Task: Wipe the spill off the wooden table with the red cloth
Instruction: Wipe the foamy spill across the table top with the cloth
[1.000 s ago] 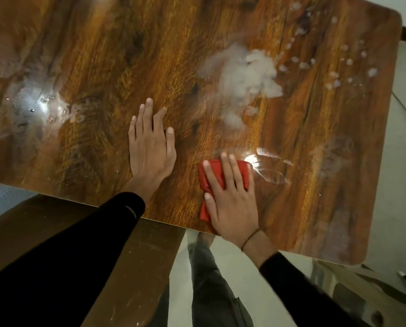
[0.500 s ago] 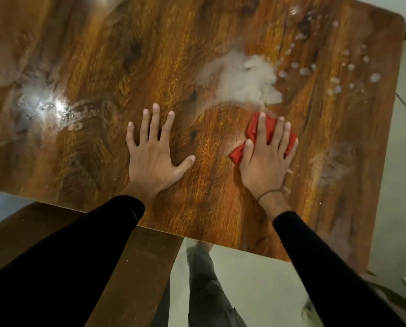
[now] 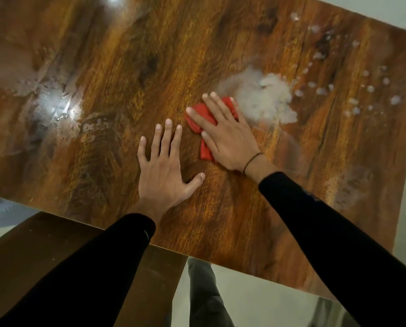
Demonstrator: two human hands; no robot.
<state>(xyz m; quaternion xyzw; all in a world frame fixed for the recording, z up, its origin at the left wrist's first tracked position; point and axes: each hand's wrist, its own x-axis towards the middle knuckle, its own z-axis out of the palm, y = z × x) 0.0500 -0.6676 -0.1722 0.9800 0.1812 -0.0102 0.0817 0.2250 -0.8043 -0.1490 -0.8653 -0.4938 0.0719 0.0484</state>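
Pressed red cloth (image 3: 203,114) flat under right hand (image 3: 225,135), palm open, at spill's (image 3: 265,97) eight o'clock; left hand (image 3: 161,175) splayed, empty, on wooden table (image 3: 103,43). Best swept with firm pressure toward two o'clock.

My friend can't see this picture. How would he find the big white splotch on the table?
Start at the wooden table, then find the right hand pressing the red cloth. The big white splotch touches the cloth's far right edge. Its neighbours farther right are only small scattered droplets; it is one solid cloudy patch.
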